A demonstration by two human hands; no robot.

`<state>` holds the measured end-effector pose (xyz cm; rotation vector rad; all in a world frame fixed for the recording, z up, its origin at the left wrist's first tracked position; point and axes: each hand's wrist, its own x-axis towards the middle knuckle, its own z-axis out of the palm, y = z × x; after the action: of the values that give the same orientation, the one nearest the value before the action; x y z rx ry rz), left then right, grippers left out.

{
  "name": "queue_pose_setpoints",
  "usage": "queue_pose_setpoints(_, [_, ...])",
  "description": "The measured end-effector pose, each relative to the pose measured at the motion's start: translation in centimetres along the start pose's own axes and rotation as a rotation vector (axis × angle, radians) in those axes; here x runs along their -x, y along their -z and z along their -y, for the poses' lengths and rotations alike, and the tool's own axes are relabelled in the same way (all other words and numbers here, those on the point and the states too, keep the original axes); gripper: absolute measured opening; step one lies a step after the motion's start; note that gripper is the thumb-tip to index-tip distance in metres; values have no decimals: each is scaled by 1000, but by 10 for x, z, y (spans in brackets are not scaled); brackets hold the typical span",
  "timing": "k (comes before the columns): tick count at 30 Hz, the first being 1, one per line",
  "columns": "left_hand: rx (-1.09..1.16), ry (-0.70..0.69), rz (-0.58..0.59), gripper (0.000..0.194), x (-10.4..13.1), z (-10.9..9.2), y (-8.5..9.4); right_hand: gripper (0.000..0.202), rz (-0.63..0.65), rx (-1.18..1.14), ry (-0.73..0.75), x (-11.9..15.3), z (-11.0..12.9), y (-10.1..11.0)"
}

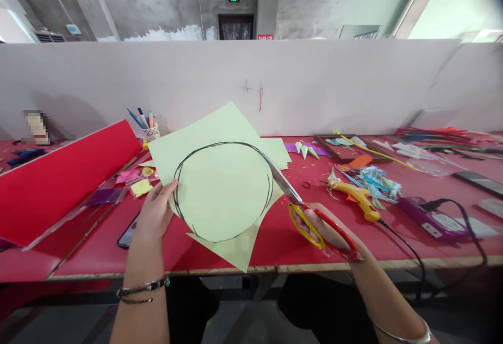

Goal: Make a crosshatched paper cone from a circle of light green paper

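Observation:
A sheet of pale green paper [223,192] with a large circle drawn on it in black is held up over the table. My left hand [156,205] grips its left edge, the thumb on the front face. In my right hand [320,226] are scissors [288,189] with one red and one yellow handle. Their blades meet the paper at the upper right of the drawn circle. Along the lower right and bottom, the paper is cut near the line, and a pointed flap hangs below the circle. The fingertips behind the paper are hidden.
A yellow hot glue gun [356,197] and a purple power strip [434,221] with cables lie on the right. A red board [70,181] leans at left, near a pen cup [152,132] and a phone [128,234]. Behind stands a white partition [334,87].

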<state>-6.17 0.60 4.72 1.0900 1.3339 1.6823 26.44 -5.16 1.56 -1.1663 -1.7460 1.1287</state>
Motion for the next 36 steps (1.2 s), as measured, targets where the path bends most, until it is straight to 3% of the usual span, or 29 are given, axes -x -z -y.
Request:
queue_pose_setpoints(6, [221, 102, 380, 46, 4, -1, -4, 42, -27, -61, -23, -1, 0, -2])
queue_pose_setpoints(15, [133, 39, 675, 50, 29, -6, -41, 46, -60, -102, 50, -6, 0, -7])
queue_pose_setpoints(17, [91, 36, 651, 38, 33, -2, -46, 47, -56, -64, 87, -5, 3, -8])
queue_pose_setpoints(20, [-72, 131, 522, 21, 34, 10, -47, 49, -39, -15, 132, -4, 8, -9])
queue_pose_setpoints(23, [-193, 192, 453, 24, 32, 20, -45, 48, -74, -5, 146, -3, 8, -10])
queue_pose_setpoints(29, [-115, 178, 530, 23, 32, 17, -47, 47, -121, -49, 122, -2, 2, -9])
queue_pose_setpoints(36, [-77, 130, 238, 35, 26, 10, -46, 41, -134, -154, 90, -3, 7, -9])
